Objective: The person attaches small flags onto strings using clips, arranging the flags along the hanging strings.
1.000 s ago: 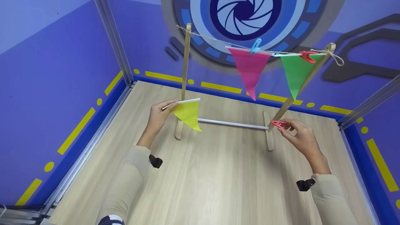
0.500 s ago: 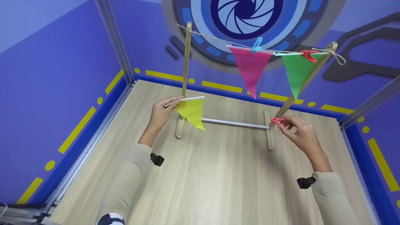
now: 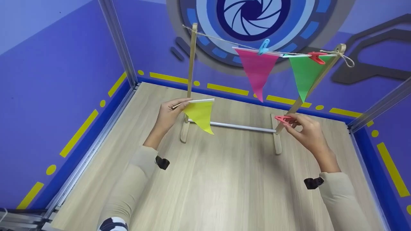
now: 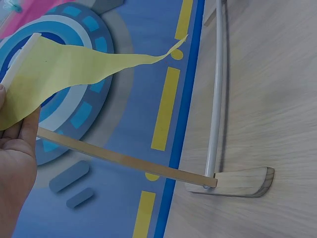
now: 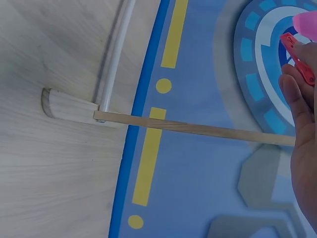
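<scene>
My left hand (image 3: 170, 115) pinches a yellow pennant flag (image 3: 201, 115) by the left end of its white top strip, in front of the stand's left post. The flag's tip hangs down, and in the left wrist view the yellow flag (image 4: 64, 62) trails away from the fingers. My right hand (image 3: 308, 133) pinches a red clothespin (image 3: 284, 119) between thumb and fingers, by the foot of the right post. Above, a twine line (image 3: 221, 40) carries a pink pennant (image 3: 257, 70) under a blue clothespin (image 3: 264, 47) and a green pennant (image 3: 305, 75) under another red clothespin (image 3: 317, 57).
The wooden stand has a left post (image 3: 191, 64), a right post (image 3: 316, 85) and feet joined by a white rod (image 3: 240, 127). It stands on a wood-grain table (image 3: 224, 179). Blue printed walls (image 3: 151, 41) and metal frame bars (image 3: 117, 41) enclose the space.
My left hand has moved slightly right and up with the yellow pennant. My right hand has risen a little with the red clothespin. The flags on the line hang as before.
</scene>
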`<state>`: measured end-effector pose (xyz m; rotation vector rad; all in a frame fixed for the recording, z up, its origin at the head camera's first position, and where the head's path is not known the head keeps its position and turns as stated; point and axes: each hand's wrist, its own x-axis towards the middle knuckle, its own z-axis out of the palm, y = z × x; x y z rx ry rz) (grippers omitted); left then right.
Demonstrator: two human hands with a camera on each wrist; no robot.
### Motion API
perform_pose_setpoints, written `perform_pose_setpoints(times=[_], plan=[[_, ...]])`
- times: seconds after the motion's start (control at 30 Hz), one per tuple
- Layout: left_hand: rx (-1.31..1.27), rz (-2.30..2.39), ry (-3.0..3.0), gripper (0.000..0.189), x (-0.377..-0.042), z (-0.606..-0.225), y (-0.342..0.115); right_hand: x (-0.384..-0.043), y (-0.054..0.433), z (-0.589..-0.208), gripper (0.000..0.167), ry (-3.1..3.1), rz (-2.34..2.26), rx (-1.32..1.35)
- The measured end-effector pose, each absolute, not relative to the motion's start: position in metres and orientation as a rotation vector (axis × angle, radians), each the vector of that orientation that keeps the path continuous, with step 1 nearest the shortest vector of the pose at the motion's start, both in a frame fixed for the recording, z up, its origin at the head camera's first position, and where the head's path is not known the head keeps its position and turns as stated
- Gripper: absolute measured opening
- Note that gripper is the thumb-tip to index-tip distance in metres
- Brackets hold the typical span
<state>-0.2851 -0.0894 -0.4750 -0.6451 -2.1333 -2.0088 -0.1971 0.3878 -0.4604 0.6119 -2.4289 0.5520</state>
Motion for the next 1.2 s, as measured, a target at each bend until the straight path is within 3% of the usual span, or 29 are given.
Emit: perform_pose_setpoints(times=[1.2], plan=[[-0.751, -2.025, -2.136, 0.023, -0.288, -0.452, -0.071, -0.211, 0.359, -0.429, 0.039, -2.279, 0.676, 0.741]])
